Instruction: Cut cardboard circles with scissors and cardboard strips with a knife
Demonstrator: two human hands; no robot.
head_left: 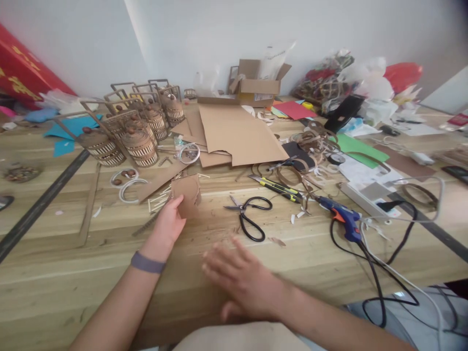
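Note:
My left hand (170,219) is closed on a small piece of brown cardboard (187,195) with a torn edge, thumb on its near face. Thin pale wooden sticks (161,197) lie just beside that piece. My right hand (237,278), slightly blurred, hovers low over or rests on the wooden table (175,302) near its front edge; its fingers are stretched out and nothing is in them. Beyond the right hand lie black-handled scissors (243,208) with their blades apart. A yellow and black utility knife (280,189) is behind the scissors.
Several small lantern-like bamboo baskets (141,146) stand at the back left. Large cardboard sheets (241,134) lie in the middle. On the right are a blue glue gun (343,219) with trailing cables, a power strip (369,197), curled brown strips (314,141) and a green sheet (361,150).

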